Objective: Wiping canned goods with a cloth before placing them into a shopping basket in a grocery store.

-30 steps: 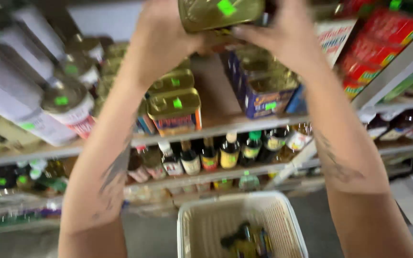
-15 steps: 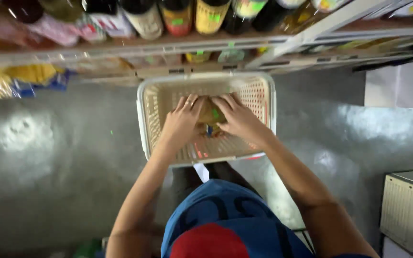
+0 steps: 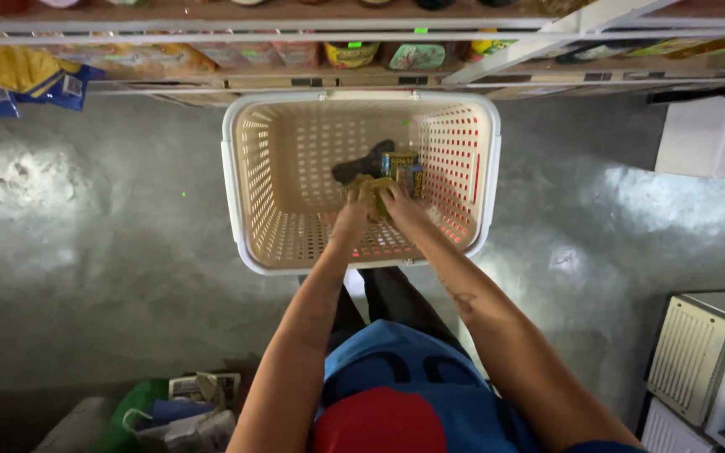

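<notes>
currently the gold tin (image 3: 373, 195) sits low inside the cream basket (image 3: 241, 168), just beside the blue-labelled tins (image 3: 403, 168) and a dark item (image 3: 362, 161). left hand (image 3: 352, 214) and right hand (image 3: 402, 205) are both wrapped on it, fingers curled. risk: it could knock or tip onto its neighbours and topple them if released tilted.
</notes>
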